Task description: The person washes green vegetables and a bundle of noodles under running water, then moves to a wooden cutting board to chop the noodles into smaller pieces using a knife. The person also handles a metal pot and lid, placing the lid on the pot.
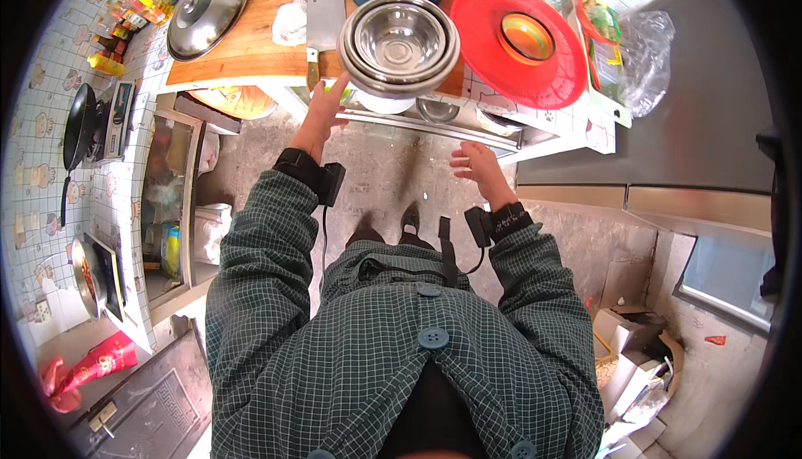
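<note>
My left hand [321,117], fingers apart, reaches up to the front edge of the wooden counter, near the handle of a cleaver [326,23] and the nested stainless steel bowls [399,45]. Whether a fingertip touches the bowls or the handle I cannot tell. My right hand [477,169] is held in the air below the counter's front edge, fingers spread, holding nothing. To the right of the bowls lies a red plastic mesh cover or tray [482,33] with a small orange-and-green bowl [527,37] on it. A white cloth [290,23] lies left of the cleaver.
A domed metal lid [208,14] and several bottles [144,5] stand at the back left. On the left are a black frying pan [78,124] on a stove and a pan of food [88,277]. A grey appliance surface [702,114] borders the right; an open carton [633,346] stands lower right.
</note>
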Available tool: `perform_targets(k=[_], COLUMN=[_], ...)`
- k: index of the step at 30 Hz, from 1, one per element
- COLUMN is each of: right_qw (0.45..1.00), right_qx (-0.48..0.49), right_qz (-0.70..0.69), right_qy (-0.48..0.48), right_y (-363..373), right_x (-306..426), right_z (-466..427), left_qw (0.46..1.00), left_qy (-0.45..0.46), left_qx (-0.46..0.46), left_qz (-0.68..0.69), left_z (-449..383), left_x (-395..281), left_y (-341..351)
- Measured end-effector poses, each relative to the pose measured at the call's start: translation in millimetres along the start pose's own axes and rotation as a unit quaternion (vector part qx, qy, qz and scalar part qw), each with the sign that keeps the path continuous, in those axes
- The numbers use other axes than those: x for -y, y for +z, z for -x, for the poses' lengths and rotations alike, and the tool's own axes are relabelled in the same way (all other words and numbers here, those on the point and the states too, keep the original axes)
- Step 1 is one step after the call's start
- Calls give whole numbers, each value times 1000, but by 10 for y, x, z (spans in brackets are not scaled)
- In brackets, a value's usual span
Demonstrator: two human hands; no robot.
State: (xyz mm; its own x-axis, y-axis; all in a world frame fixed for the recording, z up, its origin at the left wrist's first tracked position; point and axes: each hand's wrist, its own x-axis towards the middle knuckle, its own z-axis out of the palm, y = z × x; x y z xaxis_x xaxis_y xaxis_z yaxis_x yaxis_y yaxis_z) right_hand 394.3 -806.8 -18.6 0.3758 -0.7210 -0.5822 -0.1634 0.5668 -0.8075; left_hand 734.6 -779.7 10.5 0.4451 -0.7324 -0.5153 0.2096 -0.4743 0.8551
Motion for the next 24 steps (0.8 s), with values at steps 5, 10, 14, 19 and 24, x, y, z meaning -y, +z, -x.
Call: perform_targets(k=[5, 10, 14, 19, 24], right_qw=[994, 986, 986, 985, 985], right_qx=[-42, -9, -72, -139, -113], right_qz=[-96, -168, -148, -63, -94], right_qy=[7, -8, -39, -78, -93], right_y=[279, 569, 777, 924, 894], right_x=[577, 1003, 1210, 1298, 1191], right_z=[-735, -1005, -943, -1009, -840], left_qw=[998, 991, 989, 979, 971], left_qy=[-3, 110, 41, -5, 124], left_qx=[34, 75, 130, 189, 187], left_qz=[-52, 14, -50, -74, -84], left_z=[-694, -1414, -1143, -1137, -907], left_x=[-480, -348, -701, -718, -732], left_y=[120, 149, 175, 20, 9])
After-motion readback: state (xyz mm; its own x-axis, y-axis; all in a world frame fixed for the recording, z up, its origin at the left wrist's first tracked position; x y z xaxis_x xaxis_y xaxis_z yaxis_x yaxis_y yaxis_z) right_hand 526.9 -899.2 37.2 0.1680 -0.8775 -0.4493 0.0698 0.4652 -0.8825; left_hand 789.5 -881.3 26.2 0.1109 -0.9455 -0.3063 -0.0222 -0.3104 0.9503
